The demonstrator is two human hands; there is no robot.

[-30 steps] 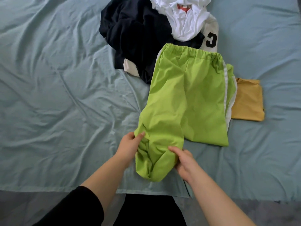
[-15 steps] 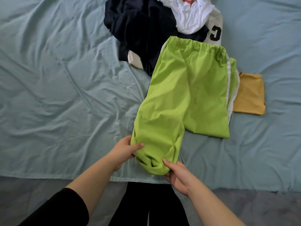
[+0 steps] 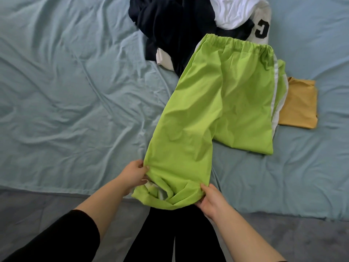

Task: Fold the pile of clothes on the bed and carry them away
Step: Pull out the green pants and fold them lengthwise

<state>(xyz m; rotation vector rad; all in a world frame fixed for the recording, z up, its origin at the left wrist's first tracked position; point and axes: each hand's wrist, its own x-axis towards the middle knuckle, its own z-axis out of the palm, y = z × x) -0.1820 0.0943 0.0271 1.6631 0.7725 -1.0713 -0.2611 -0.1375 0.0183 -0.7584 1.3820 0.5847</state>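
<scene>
While my left hand (image 3: 132, 174) pinches the left side of one leg of the lime-green trousers (image 3: 217, 110) and my right hand (image 3: 211, 201) grips the right side, thumb on top and fingers curled beneath, the bunched hem hangs just past the near edge of the bed (image 3: 66, 103), above my black-clad legs (image 3: 170, 239). Some white lining shows in the folds between my hands. From there the leg runs away from me across the pale blue sheet up to the elastic waistband, which lies against the unfolded pile. The other leg looks shorter and lies flat to the right, a white stripe running down its outer edge.

At the far end, a dark navy garment (image 3: 166, 25) sprawls under a white garment (image 3: 234, 12), and a white panel with a black letter C (image 3: 261, 30) touches the waistband. A folded mustard-yellow garment (image 3: 300, 103) sits on the right, its near side tucked under the trousers' striped edge.

Left of the trousers, a wide stretch of wrinkled sheet spreads to the picture's border. Grey floor (image 3: 37, 208) runs along the bed's near edge, and my black sleeve (image 3: 56, 239) crosses it.
</scene>
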